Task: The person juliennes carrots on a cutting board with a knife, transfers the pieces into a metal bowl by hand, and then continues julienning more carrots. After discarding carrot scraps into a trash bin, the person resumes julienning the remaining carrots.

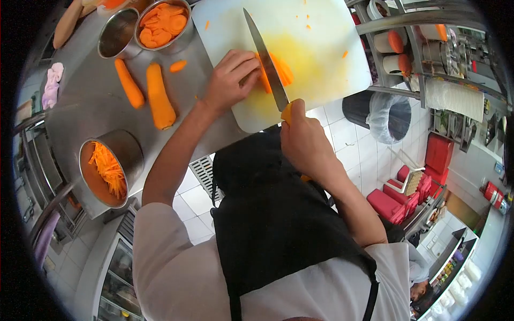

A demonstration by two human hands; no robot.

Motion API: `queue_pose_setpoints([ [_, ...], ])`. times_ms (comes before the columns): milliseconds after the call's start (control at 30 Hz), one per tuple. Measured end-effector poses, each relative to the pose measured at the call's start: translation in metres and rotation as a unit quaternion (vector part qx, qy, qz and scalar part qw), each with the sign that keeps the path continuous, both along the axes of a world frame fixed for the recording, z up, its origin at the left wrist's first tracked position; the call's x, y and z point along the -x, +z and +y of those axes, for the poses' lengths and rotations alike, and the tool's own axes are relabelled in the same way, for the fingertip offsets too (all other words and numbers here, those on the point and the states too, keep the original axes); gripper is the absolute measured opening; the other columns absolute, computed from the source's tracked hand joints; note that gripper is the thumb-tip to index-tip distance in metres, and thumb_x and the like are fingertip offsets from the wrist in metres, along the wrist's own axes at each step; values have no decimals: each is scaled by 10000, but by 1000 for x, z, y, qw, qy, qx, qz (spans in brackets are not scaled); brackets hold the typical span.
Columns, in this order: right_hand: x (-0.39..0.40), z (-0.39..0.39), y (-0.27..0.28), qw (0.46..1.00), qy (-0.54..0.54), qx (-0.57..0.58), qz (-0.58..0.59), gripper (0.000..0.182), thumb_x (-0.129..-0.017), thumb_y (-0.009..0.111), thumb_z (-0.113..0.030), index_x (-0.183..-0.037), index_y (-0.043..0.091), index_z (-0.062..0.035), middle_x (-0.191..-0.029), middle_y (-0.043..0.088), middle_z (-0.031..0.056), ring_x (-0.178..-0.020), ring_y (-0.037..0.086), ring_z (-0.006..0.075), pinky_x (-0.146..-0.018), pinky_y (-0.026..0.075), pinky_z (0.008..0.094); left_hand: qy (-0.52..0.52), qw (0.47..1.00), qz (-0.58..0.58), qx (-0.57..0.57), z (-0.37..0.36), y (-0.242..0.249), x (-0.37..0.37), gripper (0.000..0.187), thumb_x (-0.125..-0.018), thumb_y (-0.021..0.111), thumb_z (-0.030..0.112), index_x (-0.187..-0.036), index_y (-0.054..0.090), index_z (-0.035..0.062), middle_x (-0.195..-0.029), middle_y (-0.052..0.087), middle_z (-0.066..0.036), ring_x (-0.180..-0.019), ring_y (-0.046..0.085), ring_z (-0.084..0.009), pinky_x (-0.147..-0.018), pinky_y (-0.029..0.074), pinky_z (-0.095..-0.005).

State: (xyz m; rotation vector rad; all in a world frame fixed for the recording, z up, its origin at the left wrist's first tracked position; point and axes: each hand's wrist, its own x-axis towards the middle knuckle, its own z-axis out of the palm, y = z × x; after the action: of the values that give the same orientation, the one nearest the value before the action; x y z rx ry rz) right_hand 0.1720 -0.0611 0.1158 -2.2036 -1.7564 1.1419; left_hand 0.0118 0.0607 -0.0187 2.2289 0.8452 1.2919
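Observation:
My right hand is closed round the yellow handle of a large knife. The blade lies over orange carrot pieces on a white cutting board with a yellow stain. Just left of the blade, my left hand has its fingers curled and pressed together at the edge of the carrot pieces; its fingertips are partly hidden, and what they grip cannot be made out. Two peeled carrots and a short carrot piece lie on the steel table left of my left hand.
A metal pot of carrot strips stands at the left. Carrot slices fill a bowl beside another metal bowl. Metal shelves and a lined bin are right. Another person is at the lower right.

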Motion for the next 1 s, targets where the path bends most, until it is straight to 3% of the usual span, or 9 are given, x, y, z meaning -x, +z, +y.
queue_pose_setpoints([
  [100,3,5,-1,1000,-11,23,1,186,-952,486,-50,-1084,371,13,-748,634,374,-771,635,582,-710,484,668,1,1000,11,2,0,0,1,228,-791,768,3,-992,662,27,-1025,664,-90,-923,641,-298,-811,552,-374],
  [200,-1,2,-16,1000,-1,7,-14,293,-958,564,-73,-1142,358,25,-709,617,367,-716,616,576,-644,475,646,3,1000,19,-6,1,0,0,230,-790,769,7,-995,666,27,-1026,668,-87,-929,646,-295,-815,554,-370],
  [500,-7,4,-23,1000,1,-24,-1,309,-955,568,-72,-1162,366,37,-717,616,366,-725,618,572,-647,478,642,17,1000,23,-4,0,-3,-3,238,-801,769,24,-1021,679,34,-1057,678,-84,-959,657,-290,-835,560,-367],
  [600,-7,14,-25,999,-1,-45,25,212,-946,533,-58,-1084,385,8,-758,636,358,-768,631,576,-689,489,655,17,999,29,-1,-2,-3,-2,243,-801,769,27,-1027,680,37,-1063,678,-81,-966,658,-290,-837,561,-367],
  [900,-3,26,-47,994,2,-96,44,205,-926,535,-37,-1072,399,15,-741,627,354,-753,625,570,-699,487,649,18,999,25,7,-2,-2,-1,229,-814,769,33,-1026,684,41,-1067,676,-77,-983,658,-291,-852,560,-371],
  [1000,-1,29,-59,995,19,-96,17,279,-943,563,-72,-1111,379,53,-707,613,344,-733,613,568,-669,471,635,19,1000,21,11,-2,-2,1,210,-818,770,39,-1013,690,41,-1067,676,-78,-983,657,-291,-853,560,-373],
])
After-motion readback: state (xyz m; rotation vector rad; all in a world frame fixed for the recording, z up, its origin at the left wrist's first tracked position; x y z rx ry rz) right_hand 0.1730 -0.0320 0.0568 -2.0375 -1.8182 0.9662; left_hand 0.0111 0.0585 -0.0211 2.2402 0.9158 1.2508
